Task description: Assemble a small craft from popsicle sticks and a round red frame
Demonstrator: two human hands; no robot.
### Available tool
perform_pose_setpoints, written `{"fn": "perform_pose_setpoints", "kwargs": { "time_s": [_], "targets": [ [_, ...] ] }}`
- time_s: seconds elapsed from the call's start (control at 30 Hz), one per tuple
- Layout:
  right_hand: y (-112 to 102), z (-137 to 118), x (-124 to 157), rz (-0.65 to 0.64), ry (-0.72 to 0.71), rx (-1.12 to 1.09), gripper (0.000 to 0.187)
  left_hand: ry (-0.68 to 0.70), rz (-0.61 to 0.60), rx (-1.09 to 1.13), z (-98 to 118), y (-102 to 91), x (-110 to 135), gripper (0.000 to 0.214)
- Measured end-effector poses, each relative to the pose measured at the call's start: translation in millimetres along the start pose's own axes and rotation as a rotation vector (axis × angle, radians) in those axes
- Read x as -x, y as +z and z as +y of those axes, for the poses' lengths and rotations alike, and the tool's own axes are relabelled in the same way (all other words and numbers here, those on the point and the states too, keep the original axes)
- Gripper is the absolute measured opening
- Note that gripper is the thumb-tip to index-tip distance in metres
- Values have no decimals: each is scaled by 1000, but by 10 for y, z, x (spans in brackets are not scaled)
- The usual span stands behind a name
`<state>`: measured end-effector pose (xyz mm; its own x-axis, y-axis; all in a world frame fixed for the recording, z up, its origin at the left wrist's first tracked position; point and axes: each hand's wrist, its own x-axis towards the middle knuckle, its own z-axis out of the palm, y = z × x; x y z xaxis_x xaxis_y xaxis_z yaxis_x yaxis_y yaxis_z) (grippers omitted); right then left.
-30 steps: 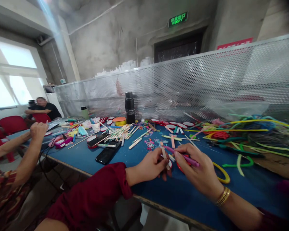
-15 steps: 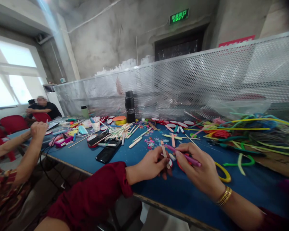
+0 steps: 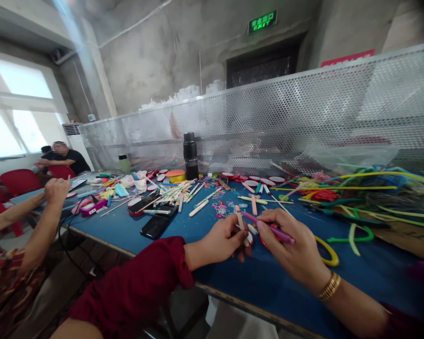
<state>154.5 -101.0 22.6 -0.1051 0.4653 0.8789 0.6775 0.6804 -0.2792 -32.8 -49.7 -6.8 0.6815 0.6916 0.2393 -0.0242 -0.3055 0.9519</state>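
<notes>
My left hand (image 3: 223, 241) pinches a flat wooden craft stick (image 3: 240, 220) that points up and away from me. In my right hand (image 3: 292, 245) is a purple marker pen (image 3: 277, 232), gripped like a writing tool, its tip close to the upper part of the stick. Whether the tip touches the stick I cannot tell. Small colourful rubber-band-like loops (image 3: 221, 208) lie scattered just past my left hand. A pinkish stick piece (image 3: 254, 205) stands out on the table behind the pen. Part of a red-and-white round object (image 3: 265, 243) shows between my hands.
A black phone (image 3: 158, 224) lies left on the blue table (image 3: 134, 242), near a heap of sticks (image 3: 176, 195). A black bottle (image 3: 190, 157) stands at the back. Colourful strips (image 3: 360, 188) pile up right. Another person's hands (image 3: 57, 190) are at far left.
Very little differs. Both hands keep nearly the same place, with the stick and the marker pen still held close together.
</notes>
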Motion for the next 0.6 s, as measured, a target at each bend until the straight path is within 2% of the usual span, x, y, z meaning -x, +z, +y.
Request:
{"fn": "perform_pose_setpoints", "kwargs": {
  "time_s": [0.6],
  "targets": [
    [-17,-28,-11,-25,33,-39,14,6,-6,-9,14,-8,-1,51]
  ]
}}
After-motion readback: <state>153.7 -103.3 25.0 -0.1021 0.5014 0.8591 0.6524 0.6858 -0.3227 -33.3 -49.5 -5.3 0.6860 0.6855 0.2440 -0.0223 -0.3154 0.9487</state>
